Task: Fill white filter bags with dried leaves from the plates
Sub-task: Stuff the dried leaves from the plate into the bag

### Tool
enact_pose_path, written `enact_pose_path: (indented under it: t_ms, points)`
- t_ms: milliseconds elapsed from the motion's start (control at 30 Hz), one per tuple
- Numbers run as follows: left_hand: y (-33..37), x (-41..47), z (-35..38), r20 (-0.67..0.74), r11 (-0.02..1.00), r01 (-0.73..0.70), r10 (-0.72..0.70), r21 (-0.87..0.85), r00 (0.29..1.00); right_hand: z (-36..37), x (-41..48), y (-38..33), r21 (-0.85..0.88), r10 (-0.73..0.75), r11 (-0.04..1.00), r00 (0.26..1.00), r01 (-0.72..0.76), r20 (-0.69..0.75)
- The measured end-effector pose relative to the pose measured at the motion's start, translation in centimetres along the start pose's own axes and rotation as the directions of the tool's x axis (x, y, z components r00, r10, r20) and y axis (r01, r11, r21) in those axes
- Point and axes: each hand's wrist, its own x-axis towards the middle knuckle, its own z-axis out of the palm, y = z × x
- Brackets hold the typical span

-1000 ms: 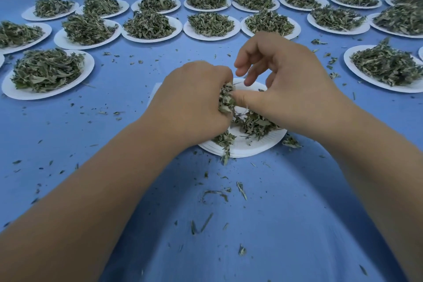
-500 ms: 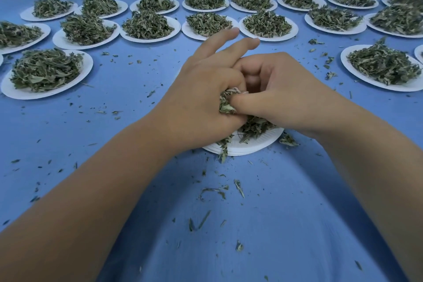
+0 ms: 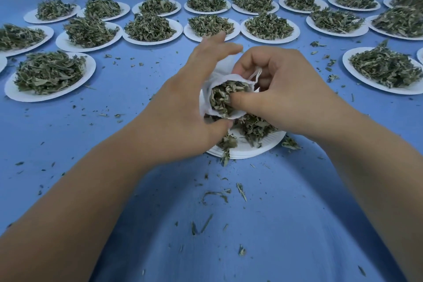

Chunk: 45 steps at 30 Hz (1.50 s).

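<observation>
A white filter bag (image 3: 207, 101) stuffed with dried leaves (image 3: 220, 96) hangs just above the near white plate (image 3: 256, 147). My left hand (image 3: 192, 103) holds the bag from the left, thumb under it and upper fingers stretched out. From the right, my right hand (image 3: 281, 89) has its thumb pressed into the leaves at the bag's mouth. Its other fingers curl behind, near the bag's white drawstring (image 3: 257, 74). A small heap of loose leaves (image 3: 254, 128) lies on the plate beneath the bag.
Several white plates heaped with dried leaves ring the back and sides, such as one at the left (image 3: 49, 75) and one at the right (image 3: 384, 71). Leaf crumbs (image 3: 240, 190) are scattered over the blue tablecloth (image 3: 229, 236).
My left hand has opened its upper fingers and turned, so the white bag's mouth now shows. My right thumb has pushed the leaves deeper into the bag.
</observation>
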Motion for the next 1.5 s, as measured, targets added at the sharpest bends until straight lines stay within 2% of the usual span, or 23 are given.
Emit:
enact_pose_path:
  t_ms: [100,200,400,500,600,767,867,1133,1367,1500]
  points:
    - [0.0,-0.3,-0.7,0.023,0.991,0.066,-0.064,-0.117,0.998,0.0,0.1,0.2,-0.048,0.017,0.999,1.0,-0.018,-0.026]
    - [-0.2,-0.5,-0.8,-0.062,0.981,0.108,-0.119,-0.158,0.991,0.0,0.1,0.3,-0.049,0.037,0.998,0.998,-0.04,-0.056]
    - [0.2,-0.3,0.3,-0.287,0.997,0.077,-0.069,0.014,0.956,0.2,0.1,0.4,-0.089,0.044,0.994,0.99,-0.056,-0.133]
    - [0.2,-0.2,0.9,-0.284,0.995,0.082,-0.093,-0.05,0.954,0.2,0.0,0.2,-0.1,0.044,0.993,0.987,-0.06,-0.155]
    - [0.0,-0.2,1.4,-0.29,0.984,0.115,-0.151,-0.137,0.945,0.4,-0.1,0.0,-0.081,0.042,0.995,0.992,-0.051,-0.116]
    - [-0.2,-0.1,1.0,-0.355,0.985,0.116,-0.154,-0.126,0.922,0.2,-0.2,-0.1,-0.006,0.044,0.999,0.999,-0.044,-0.026]
    - [0.2,0.0,0.9,-0.374,0.988,0.1,-0.138,-0.118,0.917,0.6,-0.3,-0.1,0.019,0.042,0.999,0.997,-0.041,-0.06]
    - [0.4,0.0,0.5,-0.391,0.982,0.075,-0.138,-0.172,0.91,0.8,-0.1,0.0,-0.08,0.01,0.996,0.969,-0.031,-0.248]
    - [1.2,-0.2,0.8,-0.389,0.993,-0.003,-0.043,-0.117,0.92,0.7,0.1,0.4,-0.189,-0.017,0.981,0.951,-0.043,-0.308]
    - [0.8,-0.2,0.7,-0.434,0.999,0.046,-0.045,-0.01,0.9,0.8,-0.4,0.1,-0.199,-0.001,0.979,0.977,-0.042,-0.213]
